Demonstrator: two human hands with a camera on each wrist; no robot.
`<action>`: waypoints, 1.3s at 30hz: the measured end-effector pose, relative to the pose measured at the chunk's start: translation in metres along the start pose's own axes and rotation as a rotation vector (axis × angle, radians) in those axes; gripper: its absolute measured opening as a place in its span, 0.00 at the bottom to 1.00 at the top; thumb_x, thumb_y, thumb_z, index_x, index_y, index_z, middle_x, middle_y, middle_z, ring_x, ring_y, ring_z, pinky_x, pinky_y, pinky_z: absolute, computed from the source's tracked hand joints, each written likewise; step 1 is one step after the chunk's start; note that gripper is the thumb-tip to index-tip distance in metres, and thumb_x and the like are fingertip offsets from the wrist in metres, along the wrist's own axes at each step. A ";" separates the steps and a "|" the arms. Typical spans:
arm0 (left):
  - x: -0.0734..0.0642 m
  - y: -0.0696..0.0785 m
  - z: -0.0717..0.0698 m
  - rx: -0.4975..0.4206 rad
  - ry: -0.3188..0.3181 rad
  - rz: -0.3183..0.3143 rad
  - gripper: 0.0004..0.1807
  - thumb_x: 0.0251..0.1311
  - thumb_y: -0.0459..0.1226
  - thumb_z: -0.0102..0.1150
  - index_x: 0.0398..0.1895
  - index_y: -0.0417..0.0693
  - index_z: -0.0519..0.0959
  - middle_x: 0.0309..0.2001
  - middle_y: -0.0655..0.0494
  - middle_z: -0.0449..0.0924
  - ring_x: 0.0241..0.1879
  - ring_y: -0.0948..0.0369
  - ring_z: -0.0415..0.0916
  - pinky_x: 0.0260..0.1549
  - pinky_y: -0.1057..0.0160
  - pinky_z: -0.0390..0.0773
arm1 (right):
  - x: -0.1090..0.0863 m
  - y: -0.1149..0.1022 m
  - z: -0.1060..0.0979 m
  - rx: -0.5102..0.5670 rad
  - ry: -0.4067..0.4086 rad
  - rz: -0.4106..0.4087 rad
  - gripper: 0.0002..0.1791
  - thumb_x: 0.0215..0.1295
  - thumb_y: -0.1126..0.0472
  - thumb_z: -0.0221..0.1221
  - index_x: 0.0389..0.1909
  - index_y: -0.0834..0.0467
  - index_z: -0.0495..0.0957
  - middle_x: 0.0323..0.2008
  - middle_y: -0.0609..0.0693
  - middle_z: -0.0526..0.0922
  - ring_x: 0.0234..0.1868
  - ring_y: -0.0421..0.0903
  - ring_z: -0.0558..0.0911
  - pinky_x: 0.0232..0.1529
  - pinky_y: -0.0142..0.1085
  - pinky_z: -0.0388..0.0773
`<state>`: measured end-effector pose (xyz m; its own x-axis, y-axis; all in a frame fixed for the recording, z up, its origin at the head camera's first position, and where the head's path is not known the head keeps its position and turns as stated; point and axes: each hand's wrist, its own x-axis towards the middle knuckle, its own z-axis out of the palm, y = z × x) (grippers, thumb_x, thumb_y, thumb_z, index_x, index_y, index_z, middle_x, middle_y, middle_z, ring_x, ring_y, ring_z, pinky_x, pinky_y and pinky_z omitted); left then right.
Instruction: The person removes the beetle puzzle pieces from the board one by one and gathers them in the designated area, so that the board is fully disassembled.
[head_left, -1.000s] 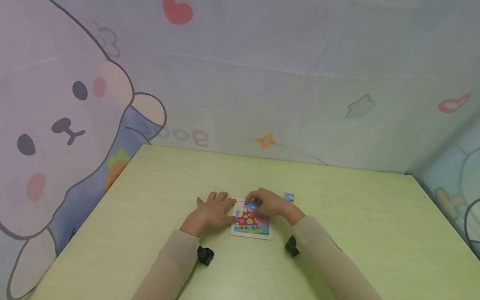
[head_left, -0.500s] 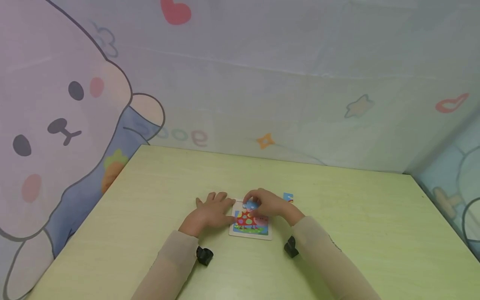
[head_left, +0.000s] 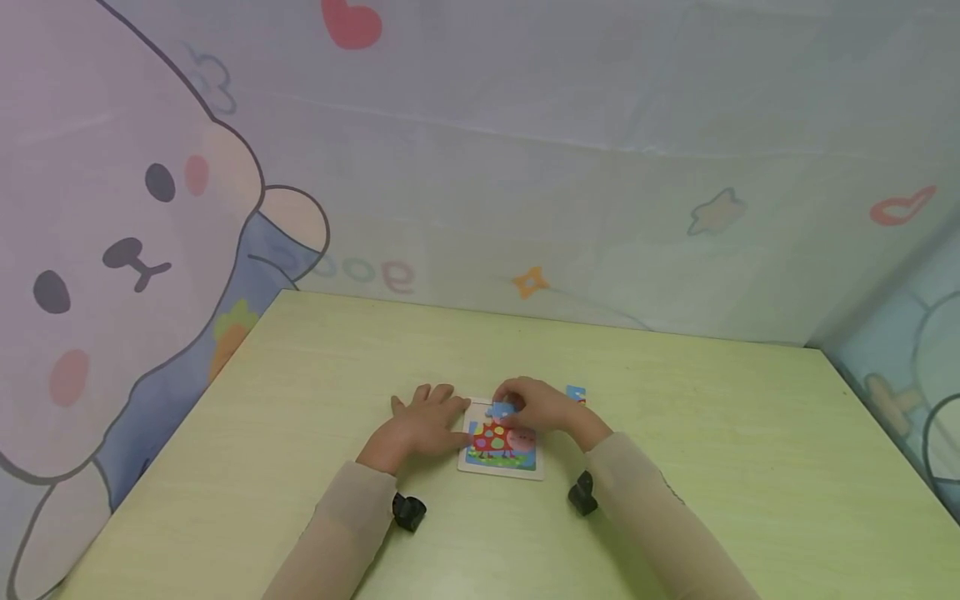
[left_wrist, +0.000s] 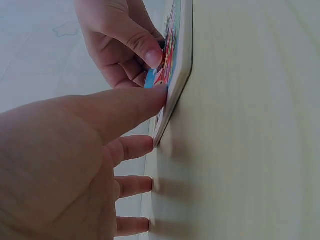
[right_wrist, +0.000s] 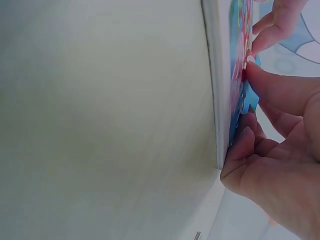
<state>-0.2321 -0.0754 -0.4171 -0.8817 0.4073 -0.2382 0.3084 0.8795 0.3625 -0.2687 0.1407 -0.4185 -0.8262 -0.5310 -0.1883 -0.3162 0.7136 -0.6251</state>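
A small jigsaw puzzle board (head_left: 501, 472) with a pale frame lies on the table, its picture a red spotted animal on green and blue. My right hand (head_left: 542, 407) is over the board's upper right part, thumb and fingers pinching a blue puzzle piece (right_wrist: 251, 96) close over the picture. My left hand (head_left: 422, 427) is spread flat at the board's left side. In the left wrist view its thumb (left_wrist: 135, 106) presses on the board's edge, the index fingertip is right at the corner and the other fingertips touch the table.
Beyond my right wrist a loose blue puzzle piece (head_left: 576, 393) lies on the yellowish table (head_left: 720, 433). A cartoon-printed cloth (head_left: 480, 183) hangs behind the table's back edge. Both wrists carry small black devices, such as the left wrist device (head_left: 408, 511).
My right fingers have shifted slightly right over the board, the blue piece still pinched. My left hand stays in place.
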 end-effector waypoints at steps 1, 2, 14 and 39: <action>0.000 0.000 0.000 0.000 0.000 0.001 0.34 0.63 0.54 0.56 0.70 0.53 0.66 0.73 0.46 0.54 0.72 0.41 0.45 0.59 0.23 0.43 | 0.000 0.000 -0.001 0.002 -0.001 -0.004 0.11 0.63 0.64 0.62 0.45 0.57 0.77 0.39 0.49 0.76 0.41 0.46 0.72 0.46 0.38 0.72; 0.000 -0.001 0.000 -0.001 0.001 0.003 0.34 0.63 0.54 0.56 0.70 0.53 0.66 0.73 0.46 0.54 0.72 0.41 0.45 0.59 0.23 0.43 | -0.001 -0.001 -0.001 0.006 -0.002 -0.009 0.10 0.63 0.64 0.62 0.45 0.57 0.77 0.39 0.49 0.76 0.41 0.46 0.72 0.46 0.38 0.72; -0.002 0.003 -0.003 -0.002 -0.001 0.003 0.34 0.63 0.53 0.57 0.69 0.52 0.66 0.73 0.45 0.55 0.72 0.41 0.46 0.59 0.23 0.44 | -0.006 0.004 -0.005 0.120 0.008 -0.034 0.09 0.67 0.67 0.57 0.46 0.59 0.79 0.38 0.50 0.80 0.38 0.43 0.74 0.43 0.36 0.73; -0.002 0.001 -0.002 -0.005 0.003 -0.002 0.34 0.63 0.53 0.57 0.70 0.53 0.66 0.73 0.46 0.54 0.73 0.42 0.45 0.60 0.24 0.43 | -0.046 0.043 -0.063 0.215 0.080 0.017 0.14 0.68 0.67 0.55 0.53 0.66 0.76 0.39 0.57 0.78 0.37 0.52 0.78 0.41 0.44 0.78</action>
<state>-0.2311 -0.0760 -0.4143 -0.8835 0.4047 -0.2359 0.3049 0.8791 0.3664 -0.2734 0.2242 -0.3891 -0.8677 -0.4756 -0.1447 -0.2022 0.6035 -0.7713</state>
